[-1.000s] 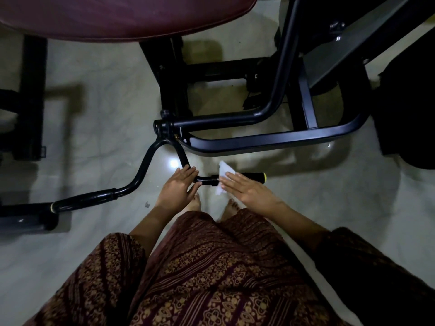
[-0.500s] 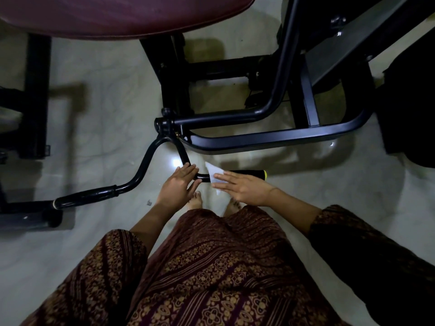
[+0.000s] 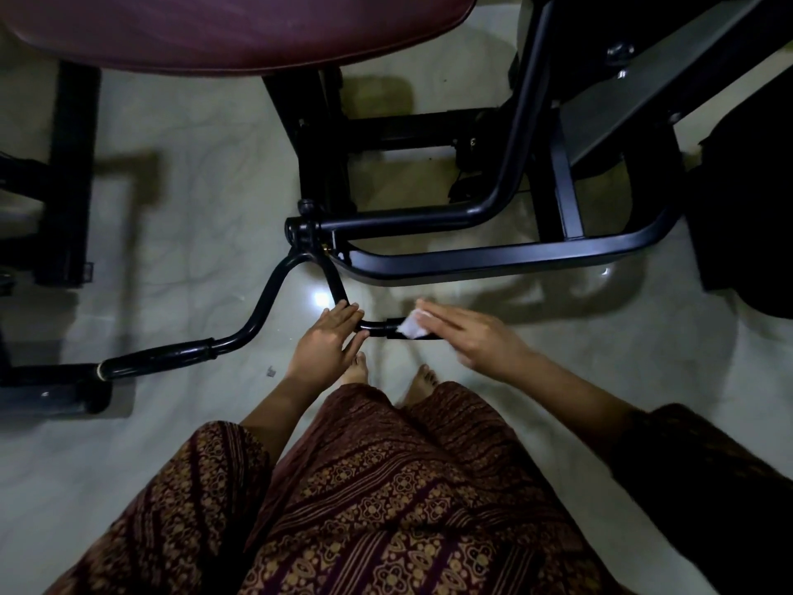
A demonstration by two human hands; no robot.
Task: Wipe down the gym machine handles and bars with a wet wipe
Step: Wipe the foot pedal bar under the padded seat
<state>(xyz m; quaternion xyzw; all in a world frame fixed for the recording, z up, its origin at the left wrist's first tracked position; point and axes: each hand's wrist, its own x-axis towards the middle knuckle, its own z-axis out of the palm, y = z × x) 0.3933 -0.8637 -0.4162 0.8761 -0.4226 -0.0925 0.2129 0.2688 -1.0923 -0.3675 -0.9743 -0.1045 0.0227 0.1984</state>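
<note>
A black bent handlebar (image 3: 266,302) hangs low over the floor, with a grip on each end. My left hand (image 3: 328,343) holds the bare bar just left of the right grip (image 3: 392,328). My right hand (image 3: 467,334) lies over that right grip and presses a white wet wipe (image 3: 413,328) onto it, covering most of the grip. The left grip (image 3: 158,356) sticks out to the left, untouched. The right hand is blurred.
A dark red padded seat (image 3: 240,32) fills the top. Black frame tubes (image 3: 506,255) curve right of the handlebar pivot (image 3: 302,229). More black frame legs (image 3: 71,173) stand at left. My bare feet (image 3: 358,369) rest on the pale marble floor under the bar.
My right hand slid the wipe left along the right grip, then back right, and now hides the grip's end. The left hand has kept its hold on the bar.
</note>
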